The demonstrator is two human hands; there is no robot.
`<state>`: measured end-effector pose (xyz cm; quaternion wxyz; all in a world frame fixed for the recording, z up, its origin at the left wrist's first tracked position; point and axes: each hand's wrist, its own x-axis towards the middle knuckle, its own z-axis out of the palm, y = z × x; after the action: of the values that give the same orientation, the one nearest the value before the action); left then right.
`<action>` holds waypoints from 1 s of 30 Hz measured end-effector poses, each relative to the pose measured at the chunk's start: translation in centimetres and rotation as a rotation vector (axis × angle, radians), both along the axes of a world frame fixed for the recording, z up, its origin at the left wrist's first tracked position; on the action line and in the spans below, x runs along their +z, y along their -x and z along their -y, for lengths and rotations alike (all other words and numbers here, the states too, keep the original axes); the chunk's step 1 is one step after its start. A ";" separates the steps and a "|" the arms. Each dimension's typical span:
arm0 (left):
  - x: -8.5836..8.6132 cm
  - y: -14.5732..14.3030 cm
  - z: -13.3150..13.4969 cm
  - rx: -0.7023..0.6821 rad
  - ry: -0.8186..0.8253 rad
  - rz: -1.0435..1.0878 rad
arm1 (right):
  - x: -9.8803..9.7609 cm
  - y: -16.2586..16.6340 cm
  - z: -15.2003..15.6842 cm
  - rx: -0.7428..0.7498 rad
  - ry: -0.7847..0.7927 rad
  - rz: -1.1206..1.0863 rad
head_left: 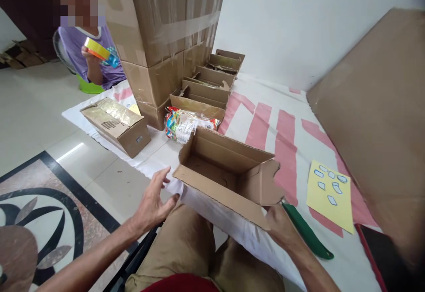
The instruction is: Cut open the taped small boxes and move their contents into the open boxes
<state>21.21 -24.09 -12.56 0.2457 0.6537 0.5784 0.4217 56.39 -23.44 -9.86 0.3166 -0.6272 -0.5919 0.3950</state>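
Observation:
An open-topped cardboard box (215, 183) is right in front of me at the table's near edge, its inside showing. My left hand (154, 201) is open beside the box's left end, fingers spread and apart from it. At the box's near right corner is my right hand (277, 221), gripping the cardboard with its fingers mostly hidden. A long green blade-shaped piece (308, 234) lies on the cloth just past my right wrist. Behind the box rests a shiny, colourful plastic packet (186, 124) with printed text.
Stacked taped cartons (159, 26) stand at the back left, with several open boxes (202, 93) beside them. A closed carton (116, 124) sits left. On the right are a yellow sheet (328, 194), a red-edged phone (381, 256) and a large cardboard panel (375, 106). A person holds tape rolls (98, 49).

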 end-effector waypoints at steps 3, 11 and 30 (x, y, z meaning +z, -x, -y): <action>-2.1 -1.3 1.7 0.176 0.206 0.272 | -1.2 3.5 -0.6 0.070 -0.034 0.023; -2.3 -0.8 -3.5 0.272 0.193 0.469 | -2.9 11.0 -4.5 0.129 -0.094 -0.121; -4.8 -6.3 -19.2 0.398 -0.029 0.367 | -5.6 9.1 -18.3 0.050 -0.336 -0.148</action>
<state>27.55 -4.91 -17.38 0.2491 0.4432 0.6352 0.5815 47.29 -5.19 -15.45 0.4498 -0.5195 -0.6401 0.3435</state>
